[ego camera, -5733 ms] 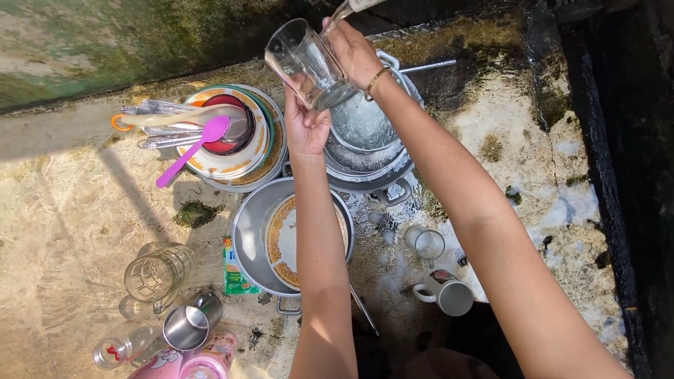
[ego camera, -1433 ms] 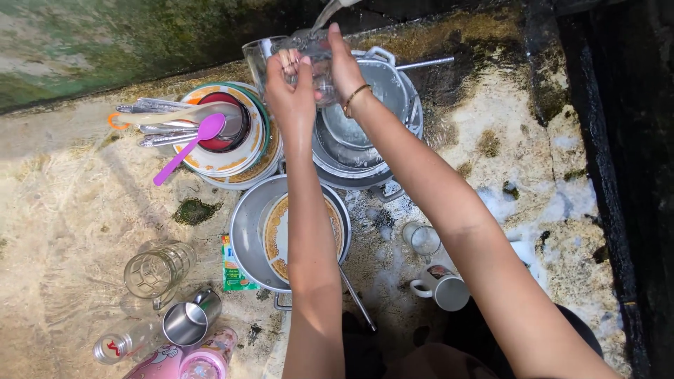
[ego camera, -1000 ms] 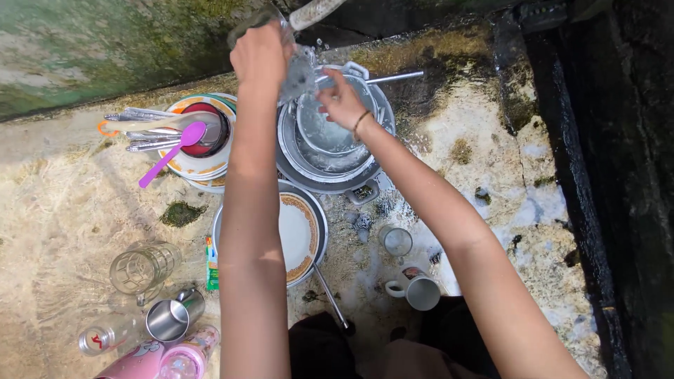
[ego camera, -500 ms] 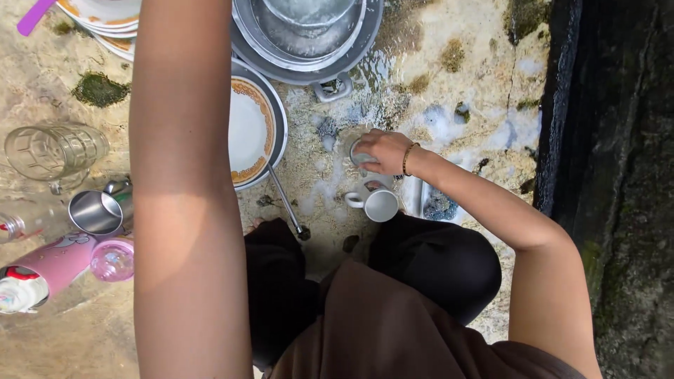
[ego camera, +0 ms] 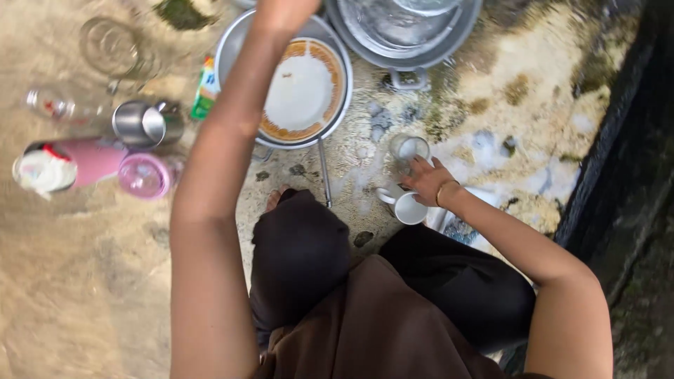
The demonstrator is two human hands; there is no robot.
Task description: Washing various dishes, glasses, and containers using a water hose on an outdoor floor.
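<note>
Two small drinking vessels sit by the right hand (ego camera: 427,181): one clear small glass (ego camera: 408,149) and one white mug (ego camera: 405,204), just beside each other on the wet stone floor (ego camera: 533,105). The right hand rests between them, fingers loosely spread and touching the glass's side; whether it grips is hard to tell. One plate (ego camera: 303,89) with an orange rim lies inside a metal pan (ego camera: 235,49). Above it is a stack of steel basins (ego camera: 407,35), cut off by the frame. To the left lie one steel cup (ego camera: 144,123), one large glass mug (ego camera: 112,48), one clear bottle (ego camera: 53,105) and two pink bottles (ego camera: 105,165). The left hand (ego camera: 284,8) stretches up over the pan, mostly out of frame, so its grip cannot be told.
</note>
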